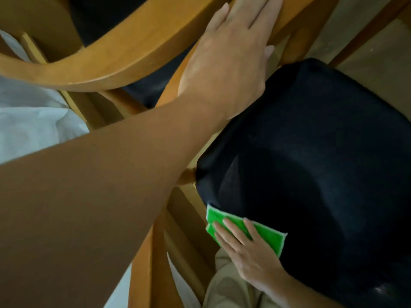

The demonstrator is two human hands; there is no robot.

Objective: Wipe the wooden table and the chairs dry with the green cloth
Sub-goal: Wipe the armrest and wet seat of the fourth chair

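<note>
The person is pressing the small square green cloth [245,228] flat under the straight fingers of the right hand [249,252], at the near-left edge of the black padded chair seat [311,152]. The left hand [229,63] is lying open on the curved tan wooden chair frame [124,61] beyond the seat. Held so near the edge, the cloth is likely to slide off the cushion, leaving its far side damp.

A person's right hand [251,254] presses a green cloth [264,233] flat against the near-left edge of a black chair seat [311,152], while the left hand [231,54] rests, fingers [262,10] straight, on the wooden backrest [133,41] beyond the seat.
</note>
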